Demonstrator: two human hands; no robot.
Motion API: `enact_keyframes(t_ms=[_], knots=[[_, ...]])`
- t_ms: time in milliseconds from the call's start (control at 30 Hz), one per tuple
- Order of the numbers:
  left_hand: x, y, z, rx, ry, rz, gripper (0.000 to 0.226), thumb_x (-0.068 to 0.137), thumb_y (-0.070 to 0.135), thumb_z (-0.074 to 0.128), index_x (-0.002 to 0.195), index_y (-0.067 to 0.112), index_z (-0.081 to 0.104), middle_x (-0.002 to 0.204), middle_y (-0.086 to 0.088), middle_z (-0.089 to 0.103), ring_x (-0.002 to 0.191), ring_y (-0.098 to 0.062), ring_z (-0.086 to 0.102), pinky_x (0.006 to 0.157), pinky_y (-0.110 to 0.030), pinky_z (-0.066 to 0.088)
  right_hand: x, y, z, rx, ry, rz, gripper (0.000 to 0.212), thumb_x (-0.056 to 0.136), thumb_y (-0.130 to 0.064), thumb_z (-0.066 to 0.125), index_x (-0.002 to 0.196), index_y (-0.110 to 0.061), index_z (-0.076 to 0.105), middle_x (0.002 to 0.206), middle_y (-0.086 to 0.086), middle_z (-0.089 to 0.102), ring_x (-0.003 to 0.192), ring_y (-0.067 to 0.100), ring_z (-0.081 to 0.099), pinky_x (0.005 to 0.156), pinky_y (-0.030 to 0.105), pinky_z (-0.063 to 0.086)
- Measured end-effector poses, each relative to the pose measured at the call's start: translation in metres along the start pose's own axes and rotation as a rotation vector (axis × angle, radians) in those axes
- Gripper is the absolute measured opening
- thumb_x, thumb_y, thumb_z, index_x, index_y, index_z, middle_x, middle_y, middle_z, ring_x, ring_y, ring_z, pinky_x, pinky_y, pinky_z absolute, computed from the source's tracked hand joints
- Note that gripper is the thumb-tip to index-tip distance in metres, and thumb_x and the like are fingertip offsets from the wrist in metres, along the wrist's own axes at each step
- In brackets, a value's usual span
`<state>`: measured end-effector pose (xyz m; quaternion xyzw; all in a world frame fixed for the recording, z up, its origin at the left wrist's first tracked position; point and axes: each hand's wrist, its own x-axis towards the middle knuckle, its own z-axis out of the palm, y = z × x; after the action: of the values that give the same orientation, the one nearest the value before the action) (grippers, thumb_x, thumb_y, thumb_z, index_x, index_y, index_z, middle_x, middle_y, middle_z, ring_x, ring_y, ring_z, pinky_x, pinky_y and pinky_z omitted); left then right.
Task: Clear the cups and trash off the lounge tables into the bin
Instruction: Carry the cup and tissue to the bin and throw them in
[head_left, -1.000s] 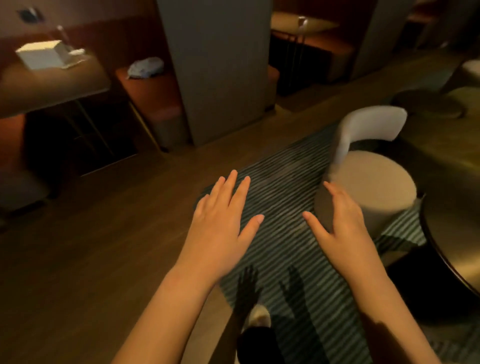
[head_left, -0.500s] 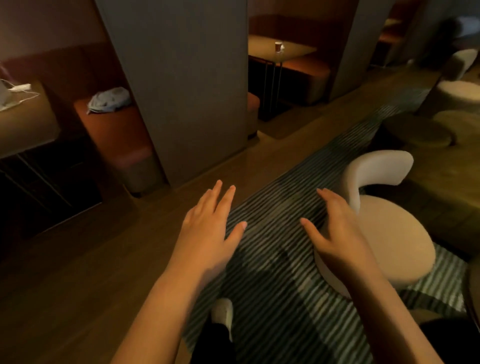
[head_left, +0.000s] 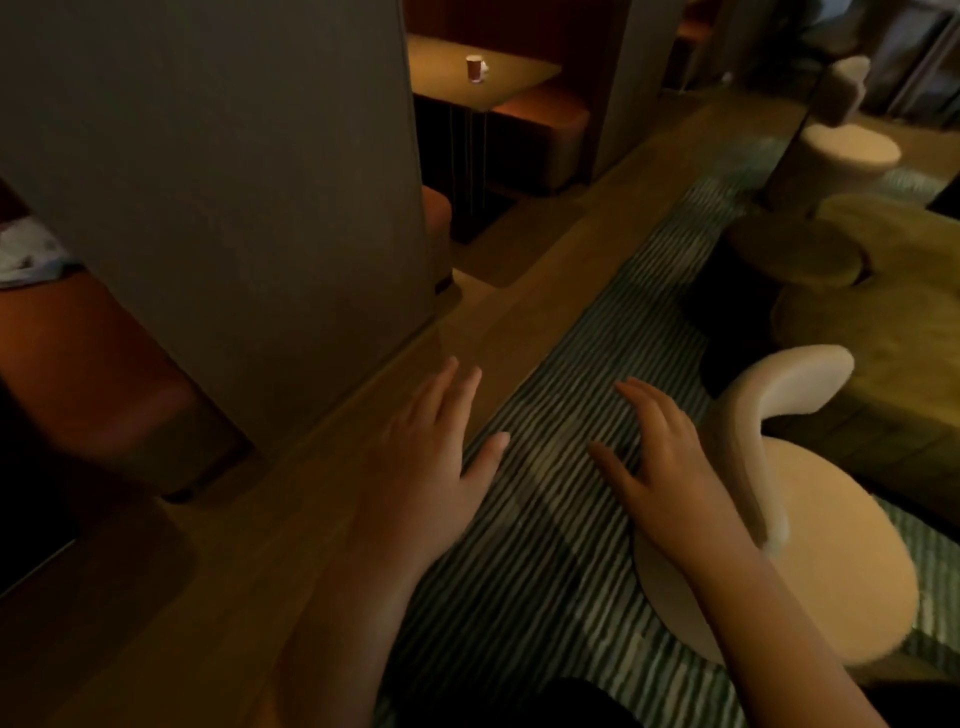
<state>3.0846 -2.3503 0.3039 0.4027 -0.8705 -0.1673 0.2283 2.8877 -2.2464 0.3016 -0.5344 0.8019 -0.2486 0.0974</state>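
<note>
A brown paper cup (head_left: 474, 68) with a scrap of white trash beside it stands upright on a booth table (head_left: 519, 78) far ahead, past a grey partition. My left hand (head_left: 431, 457) and my right hand (head_left: 660, 462) hover in front of me at waist height, palms down, fingers spread and straight, holding nothing. Both are far from the cup. No bin is in view.
A tall grey partition (head_left: 234, 182) stands at the left between two booths with orange benches (head_left: 78, 374). A cream chair (head_left: 779, 519) sits close at my right on a striped rug (head_left: 545, 519). Low round tables (head_left: 795, 249) and another cream stool (head_left: 841, 150) lie further right. A wooden floor strip runs ahead.
The view has shifted forward and to the right along the aisle; the partition and the booth with the cup are nearer. Both hands stay empty and spread.
</note>
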Motion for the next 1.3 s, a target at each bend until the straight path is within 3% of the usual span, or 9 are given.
enact_keyframes(t_ms=[67, 133, 333, 533, 667, 800, 1000, 1167, 1300], knots=[[0.047, -0.008, 0.01, -0.065, 0.008, 0.053, 0.062, 0.088, 0.068, 0.021, 0.143, 0.042, 0.016, 0.147, 0.023, 0.017, 0.126, 0.014, 0.01, 0.094, -0.01, 0.017, 0.04, 0.016, 0.004, -0.008, -0.019, 0.051, 0.069, 0.086, -0.051, 0.047, 0.145, -0.021, 0.027, 0.151, -0.002, 0.027, 0.138, 0.013, 0.025, 0.112, 0.032, 0.025], [0.1, -0.019, 0.024, -0.082, 0.018, 0.096, 0.059, 0.09, 0.064, 0.026, 0.144, 0.04, 0.019, 0.143, 0.026, 0.017, 0.125, 0.016, 0.01, 0.085, -0.003, 0.019, 0.086, 0.04, 0.008, -0.003, -0.025, 0.123, 0.068, 0.086, -0.049, 0.049, 0.145, -0.022, 0.026, 0.151, -0.002, 0.027, 0.138, 0.013, 0.024, 0.11, 0.031, 0.024], [0.275, -0.038, 0.062, -0.017, -0.041, 0.119, 0.065, 0.086, 0.064, 0.025, 0.145, 0.04, 0.012, 0.151, 0.02, 0.012, 0.125, 0.012, 0.004, 0.1, -0.024, 0.019, 0.263, 0.091, 0.009, 0.025, 0.035, 0.176, 0.069, 0.088, -0.043, 0.054, 0.145, -0.021, 0.024, 0.15, 0.002, 0.029, 0.135, 0.019, 0.032, 0.107, 0.033, 0.03], [0.445, -0.06, 0.058, 0.034, 0.018, 0.151, 0.063, 0.085, 0.067, 0.022, 0.142, 0.048, 0.004, 0.14, 0.034, 0.001, 0.125, 0.014, 0.003, 0.097, -0.024, 0.019, 0.448, 0.106, -0.012, 0.071, 0.125, 0.108, 0.068, 0.087, -0.049, 0.051, 0.145, -0.024, 0.025, 0.146, -0.001, 0.034, 0.131, 0.016, 0.038, 0.098, 0.023, 0.029], [0.529, -0.097, 0.084, -0.007, 0.012, 0.036, 0.067, 0.077, 0.075, 0.013, 0.139, 0.053, -0.003, 0.139, 0.036, -0.002, 0.125, 0.009, 0.008, 0.099, -0.029, 0.025, 0.546, 0.117, 0.003, 0.081, 0.054, 0.065, 0.069, 0.086, -0.048, 0.052, 0.145, -0.023, 0.025, 0.147, -0.002, 0.034, 0.132, 0.014, 0.036, 0.105, 0.029, 0.034], [0.632, -0.134, 0.125, -0.085, 0.02, -0.04, 0.068, 0.076, 0.072, 0.018, 0.138, 0.052, -0.001, 0.138, 0.035, -0.002, 0.126, 0.008, 0.008, 0.102, -0.03, 0.027, 0.653, 0.14, 0.019, 0.053, 0.013, 0.044, 0.071, 0.086, -0.048, 0.052, 0.146, -0.024, 0.024, 0.148, -0.003, 0.031, 0.134, 0.013, 0.034, 0.107, 0.036, 0.037], [0.821, -0.172, 0.155, -0.202, 0.025, -0.073, 0.065, 0.079, 0.065, 0.028, 0.137, 0.05, 0.004, 0.137, 0.032, 0.003, 0.134, -0.002, 0.012, 0.107, -0.043, 0.032, 0.832, 0.174, 0.011, -0.018, 0.002, 0.133, 0.07, 0.086, -0.047, 0.053, 0.146, -0.025, 0.023, 0.148, -0.003, 0.032, 0.134, 0.014, 0.033, 0.106, 0.03, 0.032], [0.974, -0.188, 0.181, -0.073, -0.015, -0.045, 0.064, 0.091, 0.049, 0.04, 0.146, 0.036, 0.011, 0.155, 0.013, 0.007, 0.139, -0.01, 0.014, 0.109, -0.038, 0.028, 0.961, 0.201, 0.0, -0.029, 0.091, 0.114, 0.069, 0.085, -0.043, 0.057, 0.145, -0.024, 0.028, 0.146, -0.002, 0.035, 0.132, 0.015, 0.036, 0.103, 0.03, 0.033], [1.076, -0.192, 0.214, -0.07, -0.04, 0.006, 0.064, 0.091, 0.048, 0.042, 0.146, 0.037, 0.012, 0.154, 0.014, 0.007, 0.138, -0.008, 0.013, 0.108, -0.032, 0.026, 1.044, 0.249, 0.004, 0.031, 0.058, 0.211, 0.068, 0.086, -0.042, 0.058, 0.144, -0.024, 0.028, 0.145, -0.002, 0.036, 0.131, 0.015, 0.038, 0.102, 0.027, 0.031]])
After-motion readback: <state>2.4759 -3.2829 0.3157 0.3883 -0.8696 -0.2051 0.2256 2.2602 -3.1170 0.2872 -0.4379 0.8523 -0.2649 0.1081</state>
